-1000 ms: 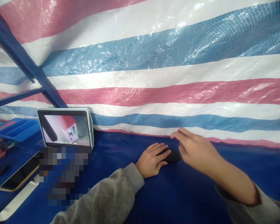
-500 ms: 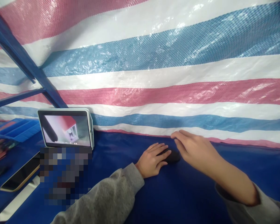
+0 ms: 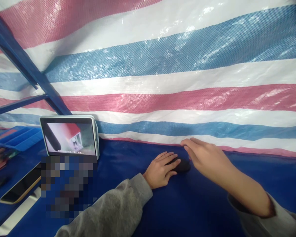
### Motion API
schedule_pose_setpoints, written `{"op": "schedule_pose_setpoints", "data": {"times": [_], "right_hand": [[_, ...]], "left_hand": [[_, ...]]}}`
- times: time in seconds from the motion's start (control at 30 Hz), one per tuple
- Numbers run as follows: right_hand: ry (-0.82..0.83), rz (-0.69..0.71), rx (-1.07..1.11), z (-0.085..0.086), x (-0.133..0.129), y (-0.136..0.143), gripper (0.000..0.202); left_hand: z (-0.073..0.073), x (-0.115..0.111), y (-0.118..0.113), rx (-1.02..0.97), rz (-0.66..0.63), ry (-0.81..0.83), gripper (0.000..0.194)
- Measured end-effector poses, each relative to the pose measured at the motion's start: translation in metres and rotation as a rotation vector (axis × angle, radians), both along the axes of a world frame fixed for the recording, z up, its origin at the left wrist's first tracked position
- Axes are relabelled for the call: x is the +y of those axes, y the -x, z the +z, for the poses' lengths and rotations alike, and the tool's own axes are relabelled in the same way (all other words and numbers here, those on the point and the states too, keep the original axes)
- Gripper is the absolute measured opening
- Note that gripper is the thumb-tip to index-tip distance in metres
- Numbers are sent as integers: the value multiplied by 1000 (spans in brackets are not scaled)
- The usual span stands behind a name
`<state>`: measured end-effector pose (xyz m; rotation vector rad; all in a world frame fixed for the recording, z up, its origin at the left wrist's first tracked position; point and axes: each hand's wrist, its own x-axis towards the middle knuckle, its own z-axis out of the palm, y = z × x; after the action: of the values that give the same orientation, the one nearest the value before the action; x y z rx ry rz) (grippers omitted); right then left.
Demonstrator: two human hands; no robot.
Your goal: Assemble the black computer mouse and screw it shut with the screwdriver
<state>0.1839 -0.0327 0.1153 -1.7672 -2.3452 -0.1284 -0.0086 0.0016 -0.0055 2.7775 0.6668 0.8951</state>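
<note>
Resting spread left hand (image 3: pixel 160 169) on dark mouse (image 3: pixel 183 165), curled right hand (image 3: pixel 202 154) alongside; can't tell if pinching. Backed by striped sheet (image 3: pixel 162 79), with tablet (image 3: pixel 68 136), phone (image 3: pixel 22 183) leftward.

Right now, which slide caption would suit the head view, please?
Over a blue tabletop, the left hand covers part of a dark rounded object, the right hand close by.

Barely legible Chinese subtitle (image 3: pixel 69 152) on tablet (image 3: pixel 69 136)
</note>
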Motion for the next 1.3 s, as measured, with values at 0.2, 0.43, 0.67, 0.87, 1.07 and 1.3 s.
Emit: {"op": "schedule_pose_setpoints", "data": {"times": [0.2, 0.43, 0.67, 0.87, 1.07, 1.3], "right_hand": [[-55, -1, 2, -2, 1, -2, 25], [-72, -3, 7, -2, 1, -1, 25], [-36, -1, 18, -3, 1, -1, 27], [-38, 3, 48, -4, 2, -1, 26], [-61, 5, 15, -3, 1, -1, 29], [-78, 8, 17, -4, 2, -1, 28]], "left_hand": [[0, 0, 0, 20, 10, -4, 41], [1, 0, 0, 5, 7, -6, 40], [1, -1, 0, 10, 11, 0, 41], [-1, 0, 0, 12, 8, 3, 41], [-2, 1, 0, 9, 9, 0, 41], [-1, 0, 0, 9, 10, 3, 41]]}}
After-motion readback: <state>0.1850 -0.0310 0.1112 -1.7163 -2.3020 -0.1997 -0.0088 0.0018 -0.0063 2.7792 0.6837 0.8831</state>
